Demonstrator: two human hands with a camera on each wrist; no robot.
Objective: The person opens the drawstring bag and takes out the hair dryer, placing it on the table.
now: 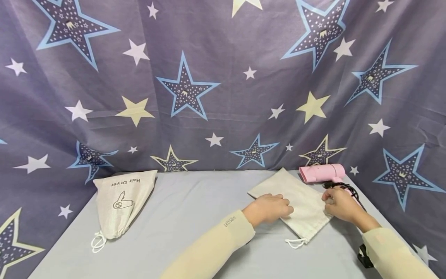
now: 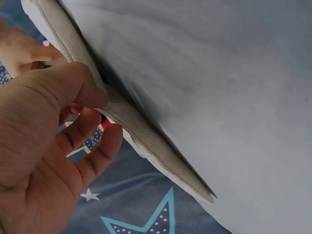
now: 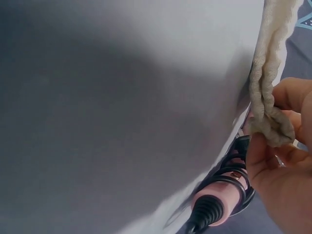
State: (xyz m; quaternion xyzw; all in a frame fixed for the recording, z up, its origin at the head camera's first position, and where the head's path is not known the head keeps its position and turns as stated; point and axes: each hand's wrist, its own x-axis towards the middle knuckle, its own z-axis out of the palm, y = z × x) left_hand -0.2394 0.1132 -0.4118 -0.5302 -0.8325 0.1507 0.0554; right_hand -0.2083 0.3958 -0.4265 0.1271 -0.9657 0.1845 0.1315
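A cream drawstring bag [image 1: 296, 195] lies flat on the right part of the table, its white cord loop toward the near side. My left hand [image 1: 270, 209] is at the bag's left edge; in the left wrist view, its thumb and fingers pinch the hem of the cloth [image 2: 151, 139]. With thumb and fingers my right hand [image 1: 341, 203] pinches a bunched corner of the bag [image 3: 278, 129]. Just beyond that hand is a pink hair dryer [image 1: 322, 172]. Its black cord [image 1: 353, 192] is wound around the handle [image 3: 226, 192], partly hidden behind the right hand.
A second drawstring bag [image 1: 122, 211], printed "Hair Dryer" with a dryer drawing, lies at the table's left. The light grey table [image 1: 195, 209] meets a star-patterned curtain [image 1: 223, 97] at the back and sides.
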